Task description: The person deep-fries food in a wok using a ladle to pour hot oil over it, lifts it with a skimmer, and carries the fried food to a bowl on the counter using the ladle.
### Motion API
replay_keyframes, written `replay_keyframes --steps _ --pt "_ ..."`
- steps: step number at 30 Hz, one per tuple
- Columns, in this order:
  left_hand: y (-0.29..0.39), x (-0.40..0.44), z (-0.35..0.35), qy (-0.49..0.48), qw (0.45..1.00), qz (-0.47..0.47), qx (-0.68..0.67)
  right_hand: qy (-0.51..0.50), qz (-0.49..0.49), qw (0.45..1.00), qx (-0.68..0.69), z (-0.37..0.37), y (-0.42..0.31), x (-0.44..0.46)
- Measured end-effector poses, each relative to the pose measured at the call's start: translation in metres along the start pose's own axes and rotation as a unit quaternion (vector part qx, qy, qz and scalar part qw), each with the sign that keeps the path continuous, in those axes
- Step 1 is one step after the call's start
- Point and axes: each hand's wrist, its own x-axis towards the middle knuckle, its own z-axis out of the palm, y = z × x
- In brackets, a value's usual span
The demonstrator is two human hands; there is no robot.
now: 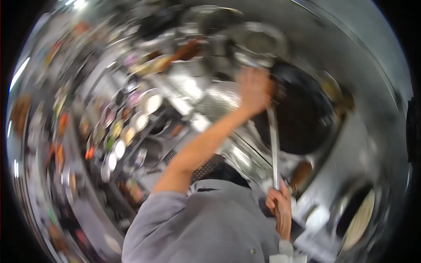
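My right hand point(280, 202) is closed round the near end of a long metal-handled cooking utensil point(273, 147). This shaft runs up over the left part of a big black wok point(302, 116); its far end is blurred beside my other hand, so I cannot tell what head it has. My left hand point(254, 90) is stretched out past the wok's upper left rim, next to a dark brown patch. Motion smears its fingers, and I cannot make out whether they grip anything. A shiny hammered-looking metal pan or pot point(219, 100) lies just left of that hand.
Metal pots and pans point(258, 41) crowd the far side. Many small bowls of ingredients point(127, 136) stand to the left. A brown-handled item point(301, 174) lies below the wok, with a white round object point(318, 218) and a tilted pan point(357, 219) at lower right.
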Motion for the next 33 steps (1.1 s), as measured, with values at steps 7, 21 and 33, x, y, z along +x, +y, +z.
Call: replay_keyframes --steps 7,21,33 --pt "0.001 -0.075 -0.117 0.091 0.969 -0.139 -0.183 -0.131 0.154 0.973 0.107 -0.04 -0.006 0.036" --pt "-0.004 -0.543 -0.39 0.157 0.475 -0.86 0.104 -0.172 0.091 0.935 -0.295 0.178 0.051 0.043" --pt "-0.012 -0.69 -0.539 0.399 0.457 -0.794 0.036 -0.469 0.38 0.792 -0.091 0.442 0.358 0.035"
